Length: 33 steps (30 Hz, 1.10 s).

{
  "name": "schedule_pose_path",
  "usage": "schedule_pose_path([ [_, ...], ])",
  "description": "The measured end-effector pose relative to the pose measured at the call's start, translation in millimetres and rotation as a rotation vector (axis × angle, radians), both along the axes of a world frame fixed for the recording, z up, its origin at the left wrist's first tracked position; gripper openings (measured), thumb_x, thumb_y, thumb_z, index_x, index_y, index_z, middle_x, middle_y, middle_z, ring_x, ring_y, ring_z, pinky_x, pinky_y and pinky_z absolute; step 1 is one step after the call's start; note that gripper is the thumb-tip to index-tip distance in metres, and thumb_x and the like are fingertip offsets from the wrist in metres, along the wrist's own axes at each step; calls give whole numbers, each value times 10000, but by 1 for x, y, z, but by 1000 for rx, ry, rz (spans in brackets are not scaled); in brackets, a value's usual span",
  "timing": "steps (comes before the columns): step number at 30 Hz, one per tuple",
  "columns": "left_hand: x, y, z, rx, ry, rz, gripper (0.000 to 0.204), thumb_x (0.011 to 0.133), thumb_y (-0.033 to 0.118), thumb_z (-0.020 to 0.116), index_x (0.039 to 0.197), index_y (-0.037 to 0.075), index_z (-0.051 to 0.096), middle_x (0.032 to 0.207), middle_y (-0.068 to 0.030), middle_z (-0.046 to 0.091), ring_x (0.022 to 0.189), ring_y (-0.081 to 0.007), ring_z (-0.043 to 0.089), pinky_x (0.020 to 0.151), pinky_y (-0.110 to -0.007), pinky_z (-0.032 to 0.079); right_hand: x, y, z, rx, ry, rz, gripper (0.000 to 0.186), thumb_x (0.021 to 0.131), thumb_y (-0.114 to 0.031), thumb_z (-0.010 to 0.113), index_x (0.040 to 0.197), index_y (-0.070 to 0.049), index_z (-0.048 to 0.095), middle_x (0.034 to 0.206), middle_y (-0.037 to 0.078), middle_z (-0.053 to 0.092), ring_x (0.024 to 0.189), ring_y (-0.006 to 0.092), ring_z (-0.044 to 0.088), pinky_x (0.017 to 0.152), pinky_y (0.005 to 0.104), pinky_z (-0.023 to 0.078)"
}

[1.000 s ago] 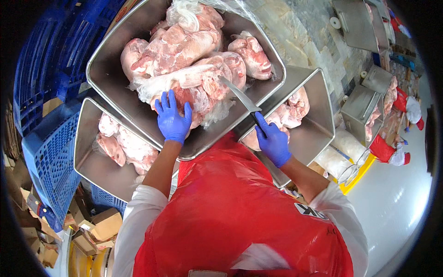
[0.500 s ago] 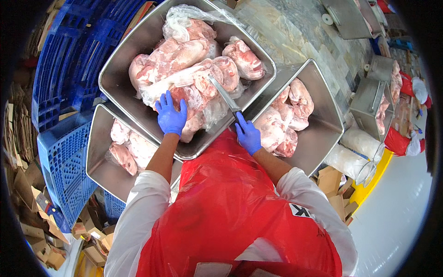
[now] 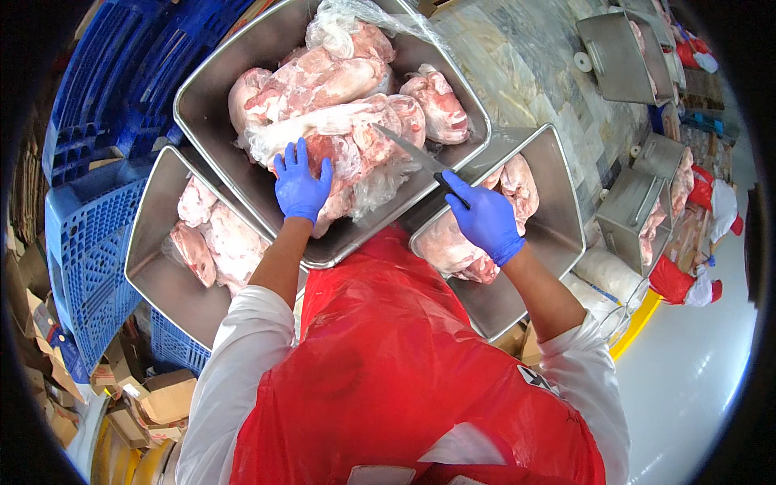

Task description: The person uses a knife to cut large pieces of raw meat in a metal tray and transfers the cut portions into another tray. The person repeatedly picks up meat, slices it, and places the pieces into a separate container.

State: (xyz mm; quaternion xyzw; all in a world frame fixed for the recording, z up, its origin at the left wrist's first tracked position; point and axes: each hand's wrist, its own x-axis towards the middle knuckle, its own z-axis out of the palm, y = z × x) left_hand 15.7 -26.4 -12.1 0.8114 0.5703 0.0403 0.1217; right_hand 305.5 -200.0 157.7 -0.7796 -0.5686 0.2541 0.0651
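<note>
The blue-gloved left hand (image 3: 302, 186) lies with fingers spread on a pink, plastic-wrapped meat piece (image 3: 353, 145), gripping nothing. The blue-gloved right hand (image 3: 485, 222) is closed around a black-handled steel knife (image 3: 418, 153), its blade tip over that meat, which lies in a deep grey metal bin (image 3: 208, 113). A red plastic apron (image 3: 404, 347) fills the foreground.

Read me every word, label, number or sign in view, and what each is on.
None reads clearly.
Black-and-white patch on the red apron: steeply angled, unreadable.
Small dark marks beside it on the apron: too small to read.
Cardboard boxes at lower left: faint marks, too small and blurred to read.
</note>
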Motion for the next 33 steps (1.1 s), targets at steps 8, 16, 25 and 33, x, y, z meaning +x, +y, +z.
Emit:
schedule_pose_path([
  [8, 1, 7, 9, -29, -12, 2, 749, 906, 517, 651, 1484, 68, 493, 1467, -187, 506, 1347, -473, 447, 1013, -544, 521, 4, 28, 17, -116, 35, -3, 410, 985, -299, 635, 1394, -264, 637, 797, 227, 694, 716, 431, 679, 642, 529, 534],
  [16, -2, 13, 11, -91, -31, 1, 774, 888, 511, 661, 1502, 79, 472, 1504, -185, 474, 1383, -489, 416, 1043, -566, 492, 11, 101, 59, -259, -34, 153, 377, 990, -274, 618, 1362, -226, 654, 779, 208, 695, 683, 407, 683, 605, 520, 526],
  [25, 1, 13, 16, -209, -17, 40, 797, 890, 475, 688, 1527, 63, 441, 1529, -203, 464, 1387, -515, 420, 1088, -556, 456, 0, 143, 56, -399, -133, 290, 393, 1006, -287, 593, 1385, -187, 618, 767, 198, 690, 673, 399, 684, 589, 533, 518],
  [33, 4, 13, 12, -67, -35, -14, 771, 897, 489, 663, 1491, 33, 478, 1478, -219, 498, 1344, -497, 449, 1068, -560, 468, -42, -37, -94, 46, -39, -159, 532, 992, -277, 662, 1508, -279, 534, 760, 152, 615, 588, 352, 637, 538, 474, 512],
])
